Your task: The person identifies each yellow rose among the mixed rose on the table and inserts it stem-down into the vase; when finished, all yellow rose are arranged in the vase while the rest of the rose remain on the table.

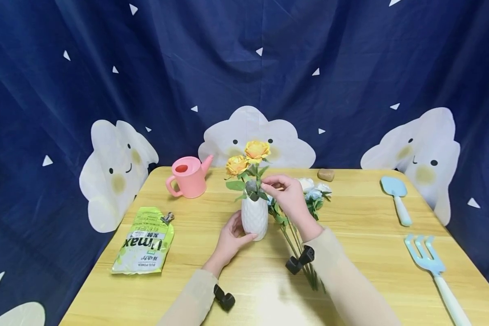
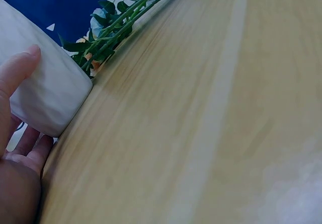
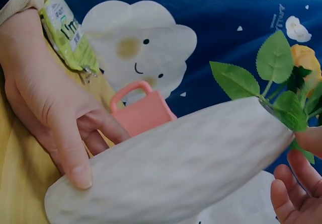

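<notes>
A white textured vase [image 1: 255,219] stands on the table with two yellow roses [image 1: 257,151] and their green leaves rising from its mouth. My left hand [image 1: 229,240] holds the vase low on its left side; in the right wrist view its thumb lies along the vase wall [image 3: 166,168]. At the vase mouth, my right hand [image 1: 287,194] pinches a yellow rose's leafy stem between thumb and forefinger. The exact pinch point is partly hidden by leaves. Under the right forearm lies a bunch of pale blue and white flowers [image 1: 314,194], stems towards me.
At the back left stands a pink watering can [image 1: 192,179], with a green clipped bag [image 1: 146,242] nearer me. A brown stone [image 1: 326,174] sits at the back edge. On the right lie a blue toy shovel [image 1: 395,190] and a blue hand fork [image 1: 428,260].
</notes>
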The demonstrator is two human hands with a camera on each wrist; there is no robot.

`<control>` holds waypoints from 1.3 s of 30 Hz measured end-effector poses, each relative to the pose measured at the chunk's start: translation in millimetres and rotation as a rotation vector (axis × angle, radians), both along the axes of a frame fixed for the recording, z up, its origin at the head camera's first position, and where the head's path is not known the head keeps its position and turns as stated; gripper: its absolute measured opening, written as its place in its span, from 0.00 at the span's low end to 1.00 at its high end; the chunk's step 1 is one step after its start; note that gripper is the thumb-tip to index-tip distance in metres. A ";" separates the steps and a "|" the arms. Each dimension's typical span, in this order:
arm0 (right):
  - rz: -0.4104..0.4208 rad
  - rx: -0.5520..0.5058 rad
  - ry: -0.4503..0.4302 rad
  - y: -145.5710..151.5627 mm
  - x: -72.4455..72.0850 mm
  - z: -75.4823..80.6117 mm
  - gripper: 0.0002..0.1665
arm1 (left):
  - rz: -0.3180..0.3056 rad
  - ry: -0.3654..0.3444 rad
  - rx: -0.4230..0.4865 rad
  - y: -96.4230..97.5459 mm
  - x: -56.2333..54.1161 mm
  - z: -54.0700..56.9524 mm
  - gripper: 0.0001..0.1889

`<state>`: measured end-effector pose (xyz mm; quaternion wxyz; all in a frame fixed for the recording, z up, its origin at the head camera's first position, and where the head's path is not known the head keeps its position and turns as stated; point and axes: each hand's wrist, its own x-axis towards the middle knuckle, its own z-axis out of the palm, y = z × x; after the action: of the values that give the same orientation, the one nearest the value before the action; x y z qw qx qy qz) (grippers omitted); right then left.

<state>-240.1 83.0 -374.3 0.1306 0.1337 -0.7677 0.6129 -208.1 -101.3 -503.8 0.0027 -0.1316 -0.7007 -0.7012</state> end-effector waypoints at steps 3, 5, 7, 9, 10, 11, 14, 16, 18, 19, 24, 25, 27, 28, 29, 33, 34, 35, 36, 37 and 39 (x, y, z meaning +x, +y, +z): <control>0.016 0.007 -0.034 5.8 3.3 -2.3 0.08 | 0.003 -0.002 -0.008 -1.2 -0.2 0.0 0.40; 0.020 0.010 -0.045 9.5 5.9 -3.8 0.09 | 0.000 -0.004 -0.008 -1.7 -0.5 -0.6 0.40; 0.020 0.003 -0.063 12.2 10.3 -1.9 0.09 | -0.002 -0.009 -0.008 -2.0 -0.7 -1.2 0.40; 0.018 -0.010 -0.078 13.4 17.4 4.6 0.09 | 0.000 -0.016 -0.007 -2.3 -0.8 -1.8 0.40; 0.017 -0.016 -0.085 13.9 20.9 7.9 0.09 | 0.002 -0.020 -0.003 -2.5 -2.5 -5.7 0.40; 0.018 -0.029 -0.096 14.4 23.8 10.8 0.09 | 0.006 -0.023 -0.002 -2.8 -4.3 -9.8 0.40; 0.014 -0.043 -0.114 16.8 30.5 15.1 0.10 | 0.020 -0.018 -0.002 -3.3 -9.3 -22.0 0.41; 0.022 -0.056 -0.120 20.4 30.9 11.6 0.11 | 0.028 -0.008 -0.001 -3.6 -12.6 -30.4 0.41; 0.027 -0.062 -0.130 25.1 29.5 5.5 0.11 | 0.031 0.007 -0.007 -3.5 -12.8 -31.6 0.41; 0.028 -0.067 -0.140 28.0 27.9 1.0 0.11 | 0.028 0.014 -0.006 -3.5 -13.0 -32.1 0.41; 0.030 -0.102 -0.187 44.6 19.1 -24.4 0.12 | 0.025 0.003 0.001 -3.0 -11.9 -28.7 0.40; 0.029 -0.108 -0.189 47.6 18.8 -28.0 0.13 | 0.022 -0.001 0.008 -2.7 -10.4 -25.6 0.40; 0.030 -0.105 -0.188 54.0 19.1 -33.9 0.15 | 0.017 -0.008 0.017 -2.2 -7.0 -18.6 0.40; 0.031 -0.102 -0.186 57.2 19.7 -36.2 0.15 | 0.013 -0.009 0.019 -1.8 -5.2 -14.9 0.40; 0.031 -0.101 -0.182 60.7 20.3 -38.3 0.16 | 0.010 -0.008 0.021 -1.5 -3.6 -11.4 0.39; 0.021 -0.104 -0.198 75.9 23.7 -44.3 0.16 | 0.002 -0.010 0.027 -0.7 -1.4 -5.6 0.39; 0.018 -0.110 -0.205 79.9 24.4 -45.5 0.16 | 0.005 -0.003 0.024 -0.6 -2.8 -8.4 0.39; 0.008 -0.114 -0.215 83.7 25.1 -46.8 0.15 | 0.009 -0.005 0.024 -0.6 -4.4 -11.2 0.40; 0.002 -0.120 -0.225 87.4 25.7 -48.4 0.14 | 0.010 0.001 0.021 -0.7 -6.0 -14.8 0.40; -0.003 -0.126 -0.232 90.5 26.3 -49.8 0.14 | 0.014 0.003 0.018 -0.9 -8.0 -18.5 0.40; -0.009 -0.126 -0.252 95.7 27.2 -53.4 0.14 | 0.023 0.008 0.009 -1.1 -11.3 -25.7 0.40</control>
<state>-212.9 178.7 -427.7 0.0444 0.0437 -0.7386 0.6712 -219.4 -102.4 -529.5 0.0141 -0.1261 -0.6990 -0.7038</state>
